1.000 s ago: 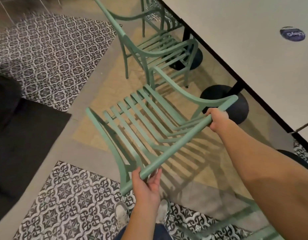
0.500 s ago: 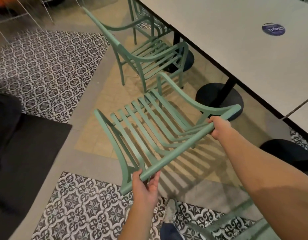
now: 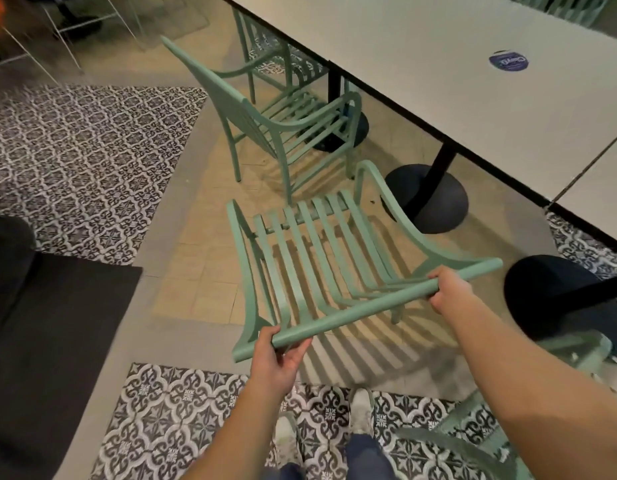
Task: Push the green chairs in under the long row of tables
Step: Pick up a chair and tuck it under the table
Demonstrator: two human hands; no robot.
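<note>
The person stands behind a green slatted armchair (image 3: 314,258), both hands on the round top rail (image 3: 380,301) of its backrest. The left hand (image 3: 277,362) grips the rail near its left end, fingers (image 3: 295,353) curled up from beneath and the thumb over the top. The right hand (image 3: 451,289) wraps the same rail close to its right end, knuckles up, fingers clamped round the tube so their tips are hidden.

Ahead of the fingers the seat slats run away toward the tabletop (image 3: 456,81), a long pale surface with a dark edge that passes up and to the right of the right hand. The chair has not gone under it: its front sits just short of the tabletop edge, near the first black round pedestal base (image 3: 435,202). A second pedestal base (image 3: 549,299) lies just right of the right hand.

Beyond the held chair, further from the fingers, a second green armchair (image 3: 286,123) stands with its front partly under the tabletop. A round blue sticker (image 3: 508,60) lies on the tabletop. Below the left hand, patterned black-and-white floor tiles (image 3: 182,410) show, with two white shoes (image 3: 360,408) on them. A dark mat (image 3: 57,341) lies off to the left of the left hand.
</note>
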